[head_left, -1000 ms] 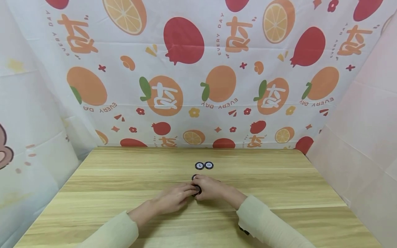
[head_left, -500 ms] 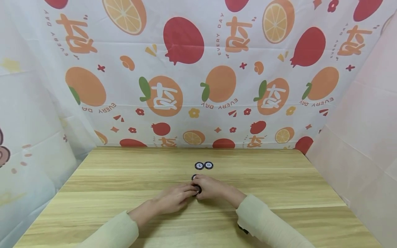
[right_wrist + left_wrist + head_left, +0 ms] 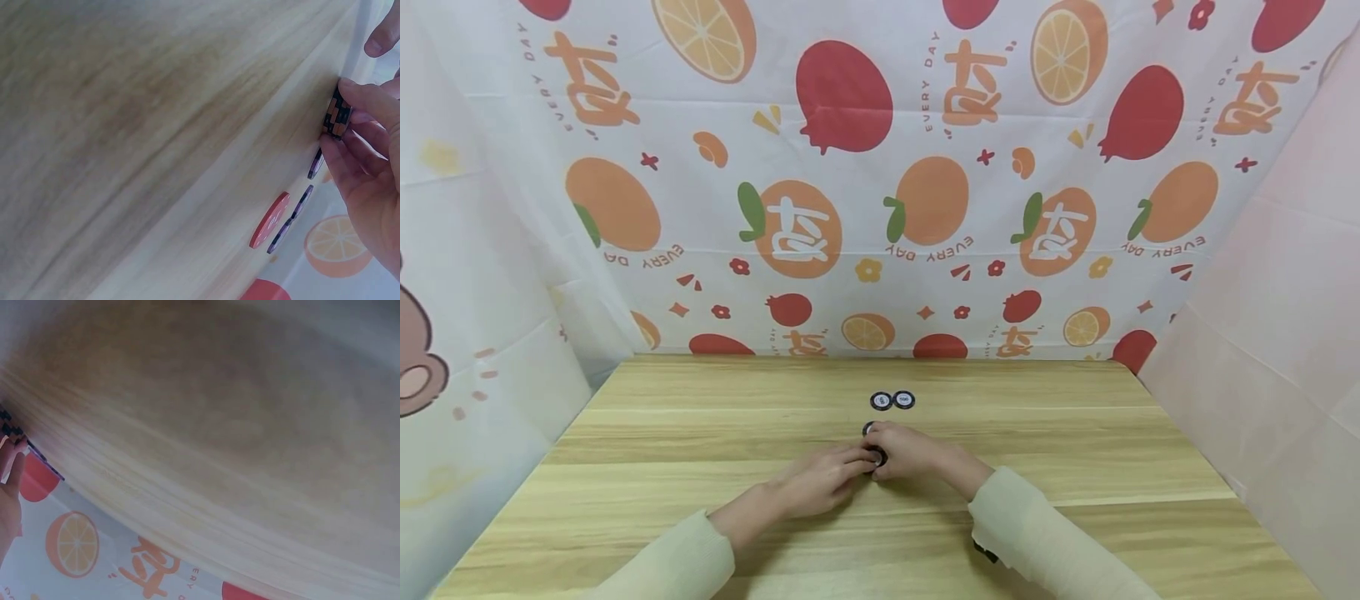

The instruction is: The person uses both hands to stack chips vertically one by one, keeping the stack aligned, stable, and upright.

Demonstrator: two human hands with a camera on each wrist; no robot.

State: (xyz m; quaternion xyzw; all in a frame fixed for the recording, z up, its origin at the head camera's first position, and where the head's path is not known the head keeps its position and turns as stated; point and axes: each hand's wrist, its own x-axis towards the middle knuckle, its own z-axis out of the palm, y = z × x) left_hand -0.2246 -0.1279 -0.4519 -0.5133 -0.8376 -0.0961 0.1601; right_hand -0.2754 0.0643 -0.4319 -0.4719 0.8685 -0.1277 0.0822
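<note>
A short stack of black poker chips point(image 3: 877, 457) stands on the wooden table between both hands. My right hand point(image 3: 910, 454) grips it, and the right wrist view shows thumb and fingers at opposite edges of the stack point(image 3: 338, 115). From the near left side my left hand point(image 3: 822, 479) reaches in, its extended fingertips at the top of the stack. Part of my left hand point(image 3: 382, 39) also shows in the right wrist view, apart from the chips there. Just beyond the stack, a black chip point(image 3: 868, 428) is partly hidden by my right hand.
Two black chips point(image 3: 892, 400) with white centres lie side by side farther back. A red chip point(image 3: 270, 220) lies near them in the right wrist view, hidden in the head view. A fruit-print cloth point(image 3: 880, 208) hangs behind the table's back edge.
Both hands stay at the stack, almost unmoved. The head view has shifted very slightly.
</note>
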